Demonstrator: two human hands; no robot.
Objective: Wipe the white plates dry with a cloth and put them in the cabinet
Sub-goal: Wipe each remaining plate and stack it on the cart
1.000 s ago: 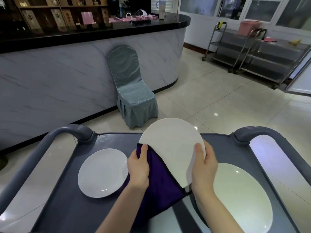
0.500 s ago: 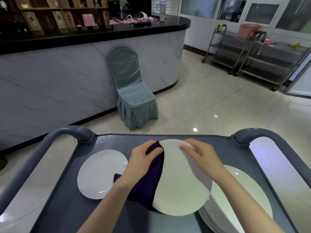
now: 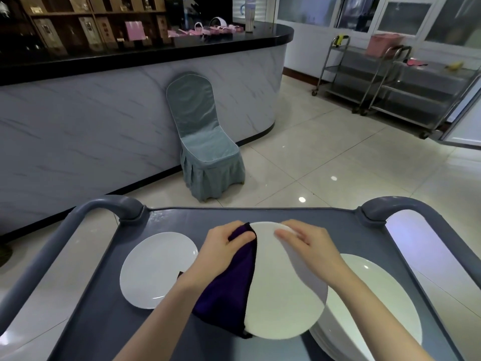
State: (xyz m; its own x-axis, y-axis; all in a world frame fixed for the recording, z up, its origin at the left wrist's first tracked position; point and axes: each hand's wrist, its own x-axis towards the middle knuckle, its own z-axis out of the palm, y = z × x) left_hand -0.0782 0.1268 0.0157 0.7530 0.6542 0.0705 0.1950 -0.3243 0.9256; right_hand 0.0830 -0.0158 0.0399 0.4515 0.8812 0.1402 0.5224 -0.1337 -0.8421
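A white plate (image 3: 281, 290) lies nearly flat over the middle of the grey cart tray (image 3: 104, 321). My left hand (image 3: 221, 248) grips a dark purple cloth (image 3: 229, 290) bunched against the plate's left half. My right hand (image 3: 304, 241) holds the plate's far rim, fingers curled over the edge. A single white plate (image 3: 156, 267) sits on the tray to the left. A stack of white plates (image 3: 374, 308) stands at the right, partly under the held plate.
The cart's grey handles (image 3: 104, 204) rise at both far corners. Beyond it stand a covered chair (image 3: 205, 142) against a marble-fronted counter (image 3: 104, 121) and steel trolleys (image 3: 390, 82) at the far right. Tiled floor lies between.
The plate came down from tilted upright to nearly flat. My right hand shifted from its right edge to the far rim, and my left hand moved the cloth up along the left side.
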